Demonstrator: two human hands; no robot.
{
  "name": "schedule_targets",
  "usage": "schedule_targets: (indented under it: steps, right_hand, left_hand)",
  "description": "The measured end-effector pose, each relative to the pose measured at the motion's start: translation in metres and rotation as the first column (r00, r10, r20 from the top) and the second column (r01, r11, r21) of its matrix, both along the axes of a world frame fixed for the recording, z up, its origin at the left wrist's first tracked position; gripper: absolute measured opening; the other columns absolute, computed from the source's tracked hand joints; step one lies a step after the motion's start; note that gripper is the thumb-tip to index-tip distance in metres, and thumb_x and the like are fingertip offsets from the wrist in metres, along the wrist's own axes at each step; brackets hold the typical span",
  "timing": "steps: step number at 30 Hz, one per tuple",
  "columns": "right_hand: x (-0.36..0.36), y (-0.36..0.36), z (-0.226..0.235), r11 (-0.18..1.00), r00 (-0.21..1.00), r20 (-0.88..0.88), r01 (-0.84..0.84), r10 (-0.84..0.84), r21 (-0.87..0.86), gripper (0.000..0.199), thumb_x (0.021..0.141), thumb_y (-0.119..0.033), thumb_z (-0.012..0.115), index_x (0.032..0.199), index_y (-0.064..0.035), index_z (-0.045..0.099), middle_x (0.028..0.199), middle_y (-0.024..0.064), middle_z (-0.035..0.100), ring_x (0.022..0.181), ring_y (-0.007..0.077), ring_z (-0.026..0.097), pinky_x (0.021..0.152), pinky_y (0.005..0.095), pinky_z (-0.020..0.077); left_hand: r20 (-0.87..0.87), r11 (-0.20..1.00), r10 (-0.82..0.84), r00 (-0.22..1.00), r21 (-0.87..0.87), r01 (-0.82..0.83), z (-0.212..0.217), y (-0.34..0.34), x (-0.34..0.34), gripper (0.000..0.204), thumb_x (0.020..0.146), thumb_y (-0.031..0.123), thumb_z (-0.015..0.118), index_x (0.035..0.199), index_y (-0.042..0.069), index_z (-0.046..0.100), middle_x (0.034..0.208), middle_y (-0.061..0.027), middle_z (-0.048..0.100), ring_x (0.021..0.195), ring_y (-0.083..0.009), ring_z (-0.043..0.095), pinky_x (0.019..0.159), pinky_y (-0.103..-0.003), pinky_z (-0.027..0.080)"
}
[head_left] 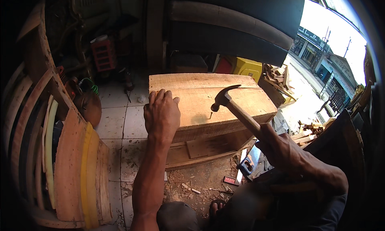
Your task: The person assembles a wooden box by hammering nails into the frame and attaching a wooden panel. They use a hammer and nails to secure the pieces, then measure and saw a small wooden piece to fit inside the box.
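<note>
In front of me stands a wooden box-like frame [188, 80] with a plank top and an open side below. A nail [211, 115] sticks up from the top plank near its front edge. My right hand [276, 144] is wrapped round the wooden handle of a claw hammer [240, 114]. The hammer's head hangs just above the nail, apart from it, with the claw turned up and away. My left hand [162, 114] rests on the left end of the top plank, fingers curled over the wood; nothing separate shows in its grip.
A hand saw with a blue handle [247, 163] lies on the floor at right among wood shavings. Curved wooden frame parts [70, 167] stand at left. Behind the box are a yellow container [246, 67] and a red crate [103, 54]. Wood scraps [276, 80] are piled toward the street.
</note>
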State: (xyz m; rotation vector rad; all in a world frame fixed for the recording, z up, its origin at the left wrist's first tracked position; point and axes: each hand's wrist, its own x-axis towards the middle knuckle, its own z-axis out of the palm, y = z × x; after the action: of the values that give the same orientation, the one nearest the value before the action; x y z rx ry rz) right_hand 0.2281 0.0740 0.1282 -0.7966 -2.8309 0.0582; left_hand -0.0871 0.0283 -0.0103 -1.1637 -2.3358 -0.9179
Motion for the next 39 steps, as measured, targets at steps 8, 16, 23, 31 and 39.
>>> schedule_targets:
  steps: [8, 16, 23, 31, 39]
  right_hand:
    - [-0.007, 0.012, 0.052, 0.951, 0.634, -0.767, -0.164, -0.102, -0.262, 0.019, 0.109, -0.026, 0.051, 0.115, -0.0079, 0.054, 0.074, 0.0022, 0.051, 0.056, 0.0117, 0.049, 0.049, 0.0288, 0.0410]
    - [-0.015, 0.005, 0.036, 0.952, 0.473, -0.870, -0.175, -0.140, -0.249, 0.018, 0.108, -0.025, 0.055, 0.111, -0.0077, 0.051, 0.068, -0.0035, 0.048, 0.053, 0.0046, 0.050, 0.045, 0.0242, 0.0382]
    - [0.004, 0.001, -0.036, 0.941, 0.996, -0.040, 0.084, -0.075, 0.328, 0.022, 0.101, -0.020, 0.066, 0.115, -0.0095, 0.052, 0.065, 0.0058, 0.045, 0.052, 0.0221, 0.055, 0.050, 0.0429, 0.0449]
    - [0.010, 0.007, 0.014, 0.962, 0.473, -0.880, -0.227, -0.026, -0.151, 0.022, 0.108, -0.031, 0.053, 0.118, -0.0117, 0.050, 0.083, 0.0079, 0.057, 0.060, 0.0153, 0.055, 0.054, 0.0352, 0.0474]
    - [-0.001, 0.000, 0.047, 0.917, 0.568, -0.769, -0.059, -0.295, -0.395, 0.021, 0.104, -0.021, 0.061, 0.111, -0.0036, 0.052, 0.074, 0.0051, 0.065, 0.050, 0.0204, 0.060, 0.046, 0.0350, 0.0500]
  left_hand:
    - [-0.051, 0.997, 0.057, 0.997, 0.057, -0.054, 0.004, -0.015, -0.010, 0.030, 0.101, 0.031, 0.062, 0.110, 0.003, 0.072, 0.120, -0.0087, 0.069, 0.131, -0.0279, 0.056, 0.103, -0.049, 0.049]
    - [-0.031, 0.979, 0.144, 0.989, -0.144, -0.147, 0.028, -0.050, -0.027, 0.034, 0.102, 0.031, 0.063, 0.121, 0.004, 0.070, 0.132, -0.0100, 0.066, 0.134, -0.0285, 0.054, 0.107, -0.049, 0.047]
    - [0.000, 0.998, 0.007, 1.000, 0.056, -0.007, -0.001, -0.015, 0.007, 0.028, 0.100, 0.030, 0.065, 0.107, 0.004, 0.073, 0.119, -0.0081, 0.068, 0.128, -0.0273, 0.056, 0.101, -0.048, 0.049]
    - [0.096, 0.999, -0.035, 0.995, 0.001, 0.035, 0.017, -0.015, 0.009, 0.034, 0.102, 0.029, 0.062, 0.122, 0.003, 0.070, 0.128, -0.0092, 0.069, 0.131, -0.0283, 0.057, 0.105, -0.047, 0.049]
    - [-0.032, 0.998, 0.065, 0.997, 0.008, -0.065, 0.011, -0.036, -0.008, 0.027, 0.101, 0.027, 0.063, 0.105, 0.003, 0.074, 0.114, -0.0097, 0.070, 0.124, -0.0261, 0.059, 0.099, -0.046, 0.048]
